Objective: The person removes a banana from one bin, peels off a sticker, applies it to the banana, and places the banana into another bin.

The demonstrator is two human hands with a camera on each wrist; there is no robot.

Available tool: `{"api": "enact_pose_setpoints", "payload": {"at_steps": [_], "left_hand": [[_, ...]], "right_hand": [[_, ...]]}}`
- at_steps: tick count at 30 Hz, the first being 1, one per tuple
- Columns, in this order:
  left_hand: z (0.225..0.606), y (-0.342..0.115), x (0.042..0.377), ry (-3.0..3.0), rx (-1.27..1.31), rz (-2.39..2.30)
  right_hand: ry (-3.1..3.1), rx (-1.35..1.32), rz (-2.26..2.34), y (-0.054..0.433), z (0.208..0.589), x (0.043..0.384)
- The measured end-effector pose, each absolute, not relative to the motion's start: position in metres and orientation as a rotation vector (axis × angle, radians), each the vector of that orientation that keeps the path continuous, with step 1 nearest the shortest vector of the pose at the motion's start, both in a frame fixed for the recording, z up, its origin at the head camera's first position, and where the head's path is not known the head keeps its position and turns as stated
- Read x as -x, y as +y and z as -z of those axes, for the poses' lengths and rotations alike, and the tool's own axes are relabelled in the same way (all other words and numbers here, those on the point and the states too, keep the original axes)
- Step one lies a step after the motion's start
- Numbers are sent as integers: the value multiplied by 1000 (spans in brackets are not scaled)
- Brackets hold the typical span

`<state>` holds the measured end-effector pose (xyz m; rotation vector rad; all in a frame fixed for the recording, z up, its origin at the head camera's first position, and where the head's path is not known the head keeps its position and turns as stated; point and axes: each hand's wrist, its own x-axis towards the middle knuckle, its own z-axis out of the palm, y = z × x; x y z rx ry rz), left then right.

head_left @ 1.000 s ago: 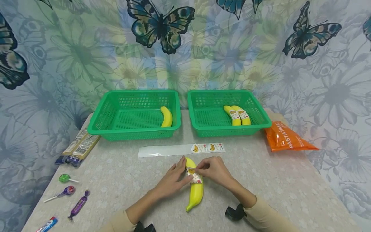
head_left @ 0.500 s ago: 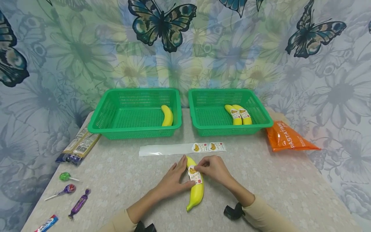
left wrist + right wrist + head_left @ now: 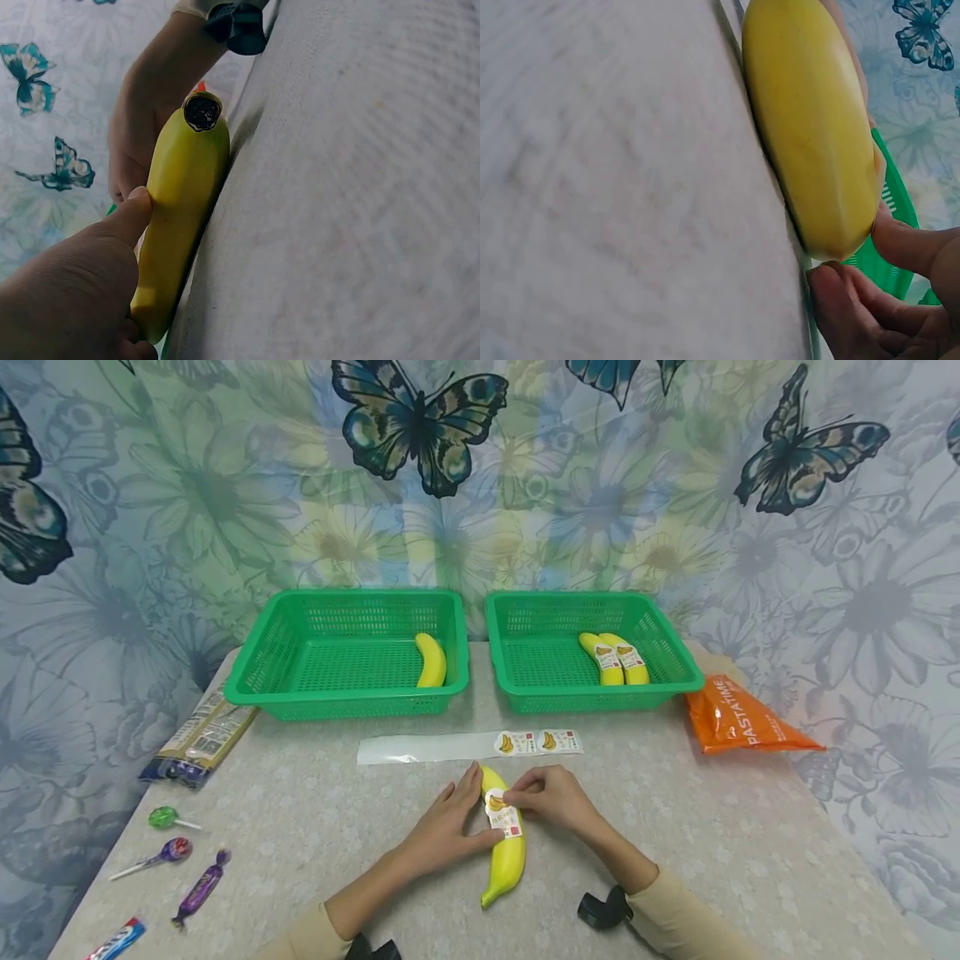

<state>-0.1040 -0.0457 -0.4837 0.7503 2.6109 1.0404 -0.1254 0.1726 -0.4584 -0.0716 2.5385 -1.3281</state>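
A yellow banana [image 3: 506,864] lies lengthwise on the table, its stem end toward me. A white sticker [image 3: 502,817] with a banana picture lies across its upper part. My left hand [image 3: 444,831] holds the banana from the left, thumb on the sticker's lower part and fingers along the far left side. From the right, my right hand [image 3: 553,797] grips the banana's far part, thumb at the sticker's upper right edge and the other fingers curled. In the right wrist view, the thumb [image 3: 904,238] touches the banana's side and a fingertip meets its far end.
Beyond the hands lies a backing strip [image 3: 427,748] with two stickers. The left green basket [image 3: 345,706] holds one plain banana; the right basket [image 3: 592,700] holds two stickered ones. An orange pasta bag [image 3: 738,718], a gold packet [image 3: 206,735] and several candies [image 3: 201,889] lie around.
The sticker's upper end, raised in my right fingers a second ago, now lies down on the banana. My left thumb has shifted slightly to the right and down.
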Motion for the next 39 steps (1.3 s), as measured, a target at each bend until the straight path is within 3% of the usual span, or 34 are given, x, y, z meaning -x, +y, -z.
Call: {"api": "enact_pose_setpoints", "payload": {"at_steps": [12,28,39], "left_hand": [[482,-47,105,2618,-756,-1036],[477,-41,125,2627,-756,-970],[476,-33,134,2799,-686,-989]], "right_hand": [[2260,269,1338,188,461,136],[2128,26,1539,183,464,133],[2147,30,1556,181,466,132]]}}
